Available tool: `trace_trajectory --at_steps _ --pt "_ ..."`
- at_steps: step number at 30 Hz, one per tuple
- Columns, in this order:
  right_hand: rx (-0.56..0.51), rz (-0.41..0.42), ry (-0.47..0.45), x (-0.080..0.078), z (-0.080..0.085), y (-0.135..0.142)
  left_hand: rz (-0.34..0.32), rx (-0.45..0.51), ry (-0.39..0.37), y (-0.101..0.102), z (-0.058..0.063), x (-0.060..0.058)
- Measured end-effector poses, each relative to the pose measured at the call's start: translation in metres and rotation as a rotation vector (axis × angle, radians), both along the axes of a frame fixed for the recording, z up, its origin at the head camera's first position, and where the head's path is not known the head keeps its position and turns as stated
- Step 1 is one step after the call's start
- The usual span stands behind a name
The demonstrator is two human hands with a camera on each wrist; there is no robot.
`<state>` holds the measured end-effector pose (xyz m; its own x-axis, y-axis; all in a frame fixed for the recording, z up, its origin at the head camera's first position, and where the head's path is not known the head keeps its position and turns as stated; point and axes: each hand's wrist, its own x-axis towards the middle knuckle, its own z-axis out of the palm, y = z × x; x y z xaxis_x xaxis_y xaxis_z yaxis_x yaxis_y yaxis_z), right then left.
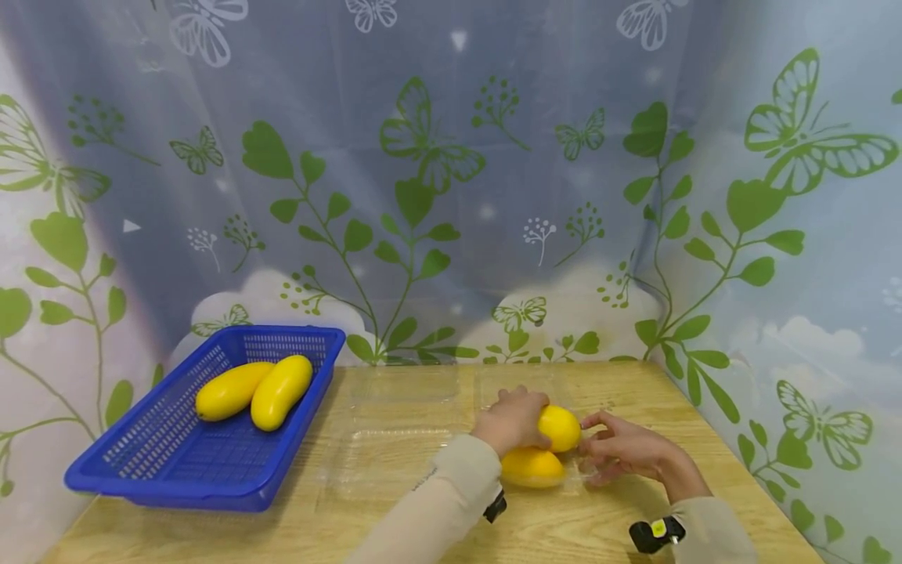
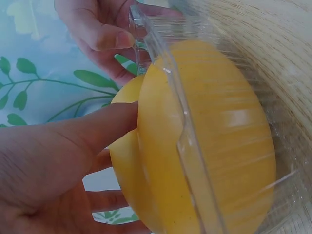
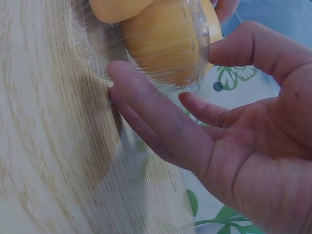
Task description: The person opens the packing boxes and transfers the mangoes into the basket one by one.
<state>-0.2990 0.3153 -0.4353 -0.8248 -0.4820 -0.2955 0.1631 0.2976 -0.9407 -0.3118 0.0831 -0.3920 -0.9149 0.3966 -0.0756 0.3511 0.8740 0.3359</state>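
At the table's right side, a clear plastic container [image 2: 287, 190] holds a smooth oblong yellow fruit [image 1: 532, 468], visible through its ribbed wall. A second yellow fruit [image 1: 561, 428] lies against it on the far side, rising above the rim. My left hand [image 1: 513, 421] grips this far fruit from above, its thumb wedged between the two fruits and its fingers round the other side. Around the container's right end, my right hand [image 3: 214, 122] holds on, with the thumb at the rim and fingertips low on the wall.
A blue plastic basket [image 1: 190, 470] at the left holds two more yellow fruits [image 1: 282, 392]. Another clear container [image 1: 395, 462] lies mid-table, with clear lids [image 1: 405, 384] behind it. A patterned curtain [image 1: 451, 235] hangs along the table's back edge.
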Motion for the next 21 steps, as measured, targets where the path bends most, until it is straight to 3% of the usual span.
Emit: trace_trajectory --at_steps 8,21 --pt "0.003 0.001 -0.005 0.0008 0.0019 -0.0009 -0.031 -0.025 0.037 0.0021 0.0001 0.0001" --pt "-0.009 0.001 -0.007 0.0013 0.0005 0.0001 -0.055 0.071 0.036 -0.0044 0.0074 0.0036"
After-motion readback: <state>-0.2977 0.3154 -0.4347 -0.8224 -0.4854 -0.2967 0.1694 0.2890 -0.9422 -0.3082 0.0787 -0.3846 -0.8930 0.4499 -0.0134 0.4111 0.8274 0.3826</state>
